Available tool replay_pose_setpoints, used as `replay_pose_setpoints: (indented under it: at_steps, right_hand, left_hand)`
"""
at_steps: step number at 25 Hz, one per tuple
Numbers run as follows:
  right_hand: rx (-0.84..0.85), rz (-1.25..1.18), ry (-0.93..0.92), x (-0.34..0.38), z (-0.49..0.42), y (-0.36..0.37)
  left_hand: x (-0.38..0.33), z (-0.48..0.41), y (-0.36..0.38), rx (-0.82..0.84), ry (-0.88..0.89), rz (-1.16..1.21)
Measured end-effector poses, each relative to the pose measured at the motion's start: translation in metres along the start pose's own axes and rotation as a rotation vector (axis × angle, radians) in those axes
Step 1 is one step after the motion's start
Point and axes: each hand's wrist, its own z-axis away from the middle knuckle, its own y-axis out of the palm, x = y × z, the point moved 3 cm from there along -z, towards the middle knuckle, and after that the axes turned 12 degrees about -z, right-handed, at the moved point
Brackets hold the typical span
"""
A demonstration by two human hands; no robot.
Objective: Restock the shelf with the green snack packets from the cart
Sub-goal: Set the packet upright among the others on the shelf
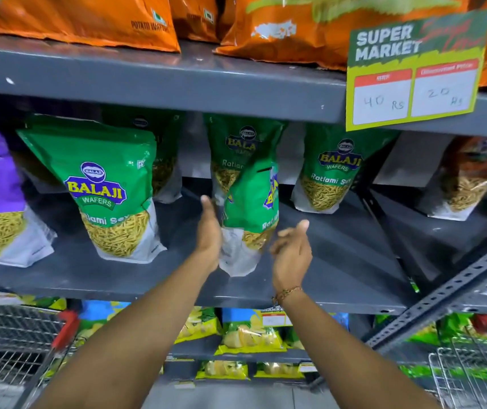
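**Green packet between two open hands at the shelf's front edge**

Left hand (209, 231) and right hand (291, 249), fingers spread, flank a green snack packet (248, 208); whether either palm touches it cannot be told. The packet stands tilted on the grey shelf (339, 261), near its front edge, its label blurred and partly creased. Its clear lower window shows yellow strands. A wire cart (15, 343) is cut off at lower left

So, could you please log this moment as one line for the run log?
step: placing green packet on middle shelf | left hand: open, beside packet | right hand: open, beside packet | packet: tilted
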Motion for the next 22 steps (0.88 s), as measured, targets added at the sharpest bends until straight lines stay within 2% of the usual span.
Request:
replay_pose_setpoints:
  at_steps: [1, 2, 3, 4, 5, 7, 9, 13, 15, 17, 20, 22]
  right_hand:
    - [-0.063, 0.036, -0.051, 0.004, -0.002, -0.002]
    - [-0.105, 0.071, -0.075, 0.007, -0.011, -0.001]
    - [-0.091, 0.076, -0.060, 0.009, -0.021, 0.003]
    - [0.007, 0.062, 0.002, 0.010, -0.031, 0.011]
    - [0.141, 0.052, 0.101, 0.008, -0.036, 0.020]
    - [0.349, 0.090, 0.243, 0.000, -0.033, 0.034]
    - [0.355, 0.188, 0.213, -0.009, -0.019, 0.037]
    - [0.251, 0.307, 0.063, -0.013, 0.008, 0.028]
    - [0.258, 0.323, 0.051, -0.011, 0.014, 0.028]
    - [0.193, 0.322, 0.020, -0.011, 0.022, 0.030]
    - [-0.119, 0.281, -0.026, -0.025, 0.052, 0.040]
    - [-0.231, 0.244, 0.012, -0.051, 0.101, 0.062]
  left_hand:
    - [0.002, -0.007, -0.010, -0.135, 0.010, -0.005]
    - [0.008, -0.006, -0.022, -0.341, 0.036, -0.048]
    - [0.016, 0.005, -0.029, -0.490, 0.083, -0.091]
    - [0.028, 0.018, -0.028, -0.514, 0.133, -0.090]
    - [0.039, 0.032, -0.019, -0.413, 0.152, -0.069]
    - [0.048, 0.045, 0.003, -0.089, 0.136, -0.010]
    - [0.036, 0.032, 0.009, 0.044, 0.106, -0.004]
    - [0.026, -0.005, -0.008, 0.048, -0.002, -0.193]
    - [0.027, -0.009, -0.012, 0.080, -0.025, -0.229]
    - [0.027, -0.006, -0.022, 0.061, -0.008, -0.204]
    - [0.035, 0.007, -0.077, -0.128, 0.107, -0.211]
    - [0.043, 0.022, -0.144, -0.251, 0.241, -0.220]
